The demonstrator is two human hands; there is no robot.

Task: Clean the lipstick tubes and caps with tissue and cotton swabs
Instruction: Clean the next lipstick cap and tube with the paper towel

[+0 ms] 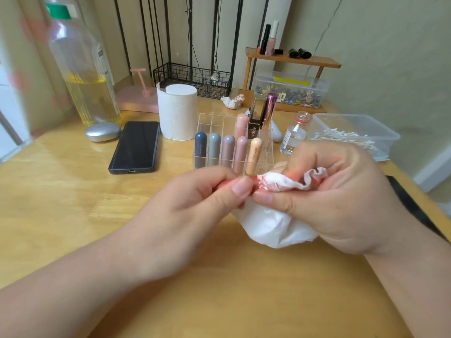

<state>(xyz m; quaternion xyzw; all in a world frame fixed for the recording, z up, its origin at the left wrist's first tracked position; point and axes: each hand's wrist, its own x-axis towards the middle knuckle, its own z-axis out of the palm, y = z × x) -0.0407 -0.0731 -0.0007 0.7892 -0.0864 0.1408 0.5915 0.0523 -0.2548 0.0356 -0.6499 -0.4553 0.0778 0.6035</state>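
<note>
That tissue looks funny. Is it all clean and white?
No, the tissue held in the right hand has red smears near its top.

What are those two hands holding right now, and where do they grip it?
The left hand pinches a small pink lipstick piece by its end; the right hand grips a red-stained tissue bunched against it.

I read "ydby" in gold letters on the black tube (254, 126), far behind the right hand (341, 198). The peach tube (253, 154), just behind the left hand (195, 203), has tiny letters I cannot read.
</note>
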